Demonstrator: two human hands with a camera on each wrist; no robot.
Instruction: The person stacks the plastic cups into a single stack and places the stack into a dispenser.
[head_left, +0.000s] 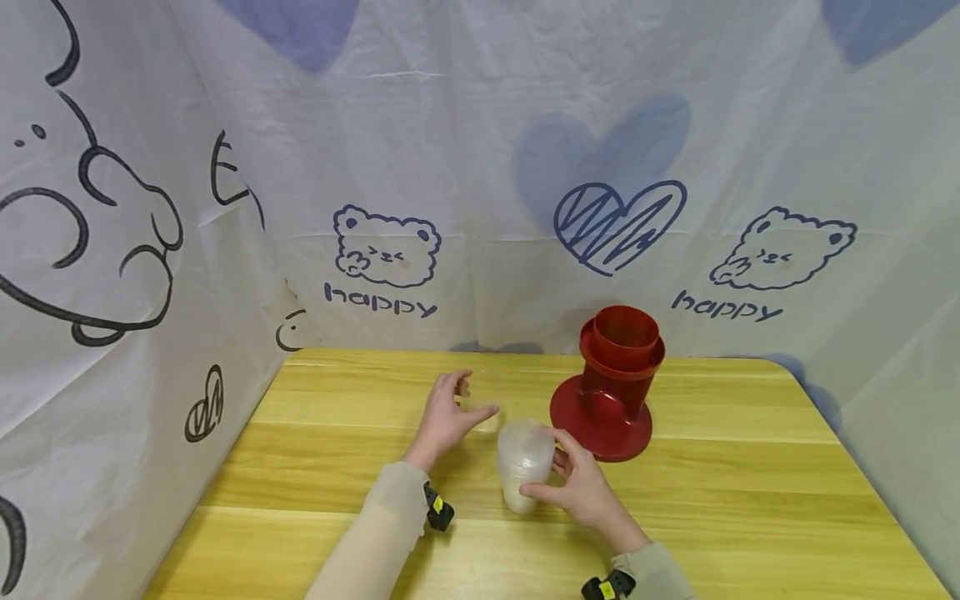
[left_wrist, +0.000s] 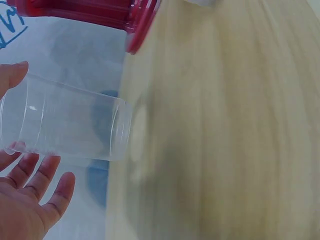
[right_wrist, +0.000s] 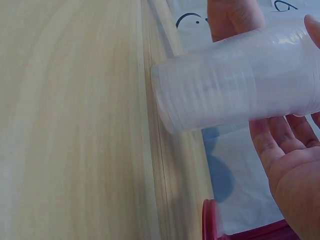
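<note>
Around a single clear plastic cup [left_wrist: 70, 120] I have my left hand [head_left: 444, 417], its thumb at one side of the rim and its fingertips at the other. The cup is upright and barely shows in the head view. My right hand [head_left: 581, 487] holds a stack of nested clear plastic cups [head_left: 523, 467], with the thumb on the near side and the fingers round the far side. In the right wrist view, the stack [right_wrist: 230, 80] looks cloudy with many ridges, and part of my left hand [right_wrist: 235, 20] shows behind it.
A dark red holder [head_left: 618, 387] with a round base and a wide tube stands behind and right of the stack. The wooden table [head_left: 750, 483] runs back to a white printed curtain [head_left: 480, 167], with another curtain side at the left.
</note>
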